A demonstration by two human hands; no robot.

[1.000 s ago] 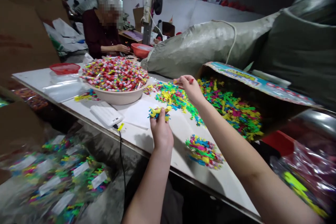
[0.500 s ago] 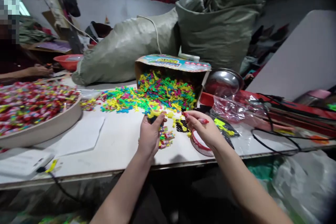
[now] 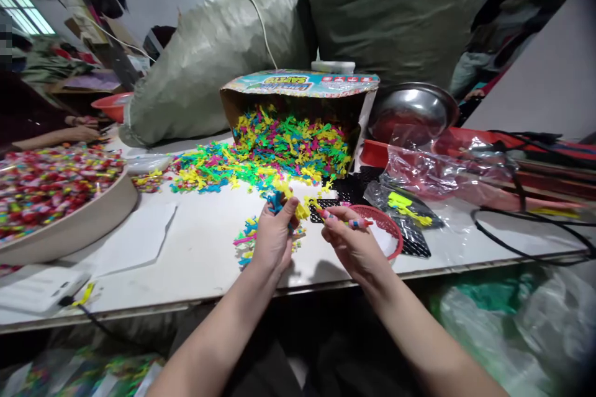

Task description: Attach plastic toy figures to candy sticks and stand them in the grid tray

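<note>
My left hand (image 3: 274,237) is closed round a small bunch of blue and yellow plastic toy pieces (image 3: 285,200), held just above a little heap of mixed colours (image 3: 246,239) on the white table (image 3: 200,248). My right hand (image 3: 350,239) pinches a thin striped wrapped candy stick (image 3: 354,222) next to the left hand, over a small red basket (image 3: 386,231). Behind both hands a cardboard box (image 3: 302,85) lies on its side and spills a big pile of bright plastic pieces (image 3: 261,155) onto the table.
A wide beige basin of wrapped candies (image 3: 56,192) sits at the left, where another person's hand (image 3: 81,133) rests. Grey-green sacks (image 3: 209,56) stand behind the box. A steel bowl (image 3: 412,113), plastic bags (image 3: 437,167) and black cables (image 3: 526,248) crowd the right.
The view has swung from the left basin to the box. My right hand came back from the pile with a candy stick and both hands drew together near the table's front edge.
</note>
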